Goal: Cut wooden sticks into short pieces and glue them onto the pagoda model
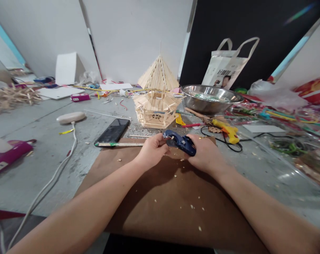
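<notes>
My right hand (pixel 206 153) is wrapped around a dark blue hand cutter (pixel 185 144), whose curved jaw points left. My left hand (pixel 153 150) is closed right beside that jaw, its fingertips pinching a thin wooden stick (pixel 130 144). The stick runs out leftward over the near end of a black phone (pixel 114 130) and shows green marks. A small pale wood end appears in the cutter's jaw; the fingers hide the length between. Below both hands lies a brown board (pixel 160 194) sprinkled with small wood chips.
Just beyond my hands stands a pavilion model made of sticks (pixel 158 95). A steel bowl (pixel 210 100), white bag (pixel 226 67) and yellow glue gun (pixel 228 130) are to the right. Leftward are a white corded device (pixel 71 117), purple power strip (pixel 12 155) and stick pile (pixel 12 98).
</notes>
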A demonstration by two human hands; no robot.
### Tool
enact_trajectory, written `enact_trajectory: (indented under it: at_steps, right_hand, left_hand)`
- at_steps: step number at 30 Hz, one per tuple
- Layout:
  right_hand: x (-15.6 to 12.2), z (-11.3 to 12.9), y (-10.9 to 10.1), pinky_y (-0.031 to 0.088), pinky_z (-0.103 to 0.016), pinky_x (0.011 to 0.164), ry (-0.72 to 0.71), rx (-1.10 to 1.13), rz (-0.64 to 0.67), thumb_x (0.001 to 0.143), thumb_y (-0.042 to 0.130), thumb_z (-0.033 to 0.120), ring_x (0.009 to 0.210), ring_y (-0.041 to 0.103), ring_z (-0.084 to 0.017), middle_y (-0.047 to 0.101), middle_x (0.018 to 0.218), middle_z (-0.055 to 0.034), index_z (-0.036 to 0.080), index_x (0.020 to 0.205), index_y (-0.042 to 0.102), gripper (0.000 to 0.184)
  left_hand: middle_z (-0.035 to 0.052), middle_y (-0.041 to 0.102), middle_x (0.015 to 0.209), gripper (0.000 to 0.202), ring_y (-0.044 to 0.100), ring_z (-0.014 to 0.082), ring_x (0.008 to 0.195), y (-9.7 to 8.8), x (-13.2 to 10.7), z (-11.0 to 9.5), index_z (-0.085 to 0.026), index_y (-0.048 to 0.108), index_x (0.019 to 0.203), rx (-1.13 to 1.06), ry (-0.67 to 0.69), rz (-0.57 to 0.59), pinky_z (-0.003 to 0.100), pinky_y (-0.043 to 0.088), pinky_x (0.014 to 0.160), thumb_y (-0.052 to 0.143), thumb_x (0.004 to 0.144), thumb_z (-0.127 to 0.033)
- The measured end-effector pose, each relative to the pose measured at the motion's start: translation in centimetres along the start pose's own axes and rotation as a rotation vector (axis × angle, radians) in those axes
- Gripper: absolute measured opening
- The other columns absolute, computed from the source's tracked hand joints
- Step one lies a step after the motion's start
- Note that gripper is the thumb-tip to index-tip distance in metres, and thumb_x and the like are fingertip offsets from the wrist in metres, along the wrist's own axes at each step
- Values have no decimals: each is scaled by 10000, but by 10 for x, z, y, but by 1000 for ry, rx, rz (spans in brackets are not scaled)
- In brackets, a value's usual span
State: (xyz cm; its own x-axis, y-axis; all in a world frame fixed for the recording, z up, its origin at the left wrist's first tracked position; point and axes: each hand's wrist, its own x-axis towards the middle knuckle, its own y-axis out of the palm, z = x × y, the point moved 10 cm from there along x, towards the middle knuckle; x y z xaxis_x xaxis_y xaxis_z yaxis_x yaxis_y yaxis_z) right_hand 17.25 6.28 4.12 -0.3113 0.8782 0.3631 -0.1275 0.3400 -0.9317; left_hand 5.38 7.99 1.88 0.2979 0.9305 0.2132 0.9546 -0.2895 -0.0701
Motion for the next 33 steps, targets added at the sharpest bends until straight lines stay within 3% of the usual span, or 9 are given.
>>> enact_trajectory:
  at_steps: [12, 24, 33]
  right_hand:
    - [-2, 5, -2, 353, -301, 652, -4, -39, -18, 601, 522, 256, 760, 552, -224, 617, 882, -69, 184, 1009, 473, 417]
    - [-3, 8, -4, 344, -295, 623, -4, -83, -31, 617, 507, 263, 730, 554, -218, 621, 843, -64, 185, 990, 480, 382]
    - [-2, 8, -4, 338, -286, 598, -11, -79, -51, 602, 504, 249, 713, 555, -212, 621, 812, -61, 180, 975, 485, 380]
  left_hand:
    - [-49, 530, 537, 154, 535, 65, 508, 8, -2, 0, -133, 503, 727, -54, 1, 22, 200, 477, 533, 455, 629, -24]
    - [-32, 565, 622, 172, 547, 53, 514, 7, -2, 5, -122, 508, 730, -55, -29, 9, 190, 497, 546, 449, 618, -5]
    - [-32, 567, 540, 27, 572, 77, 494, 10, -4, 13, -123, 511, 677, -169, -96, -19, 214, 489, 534, 518, 672, -97]
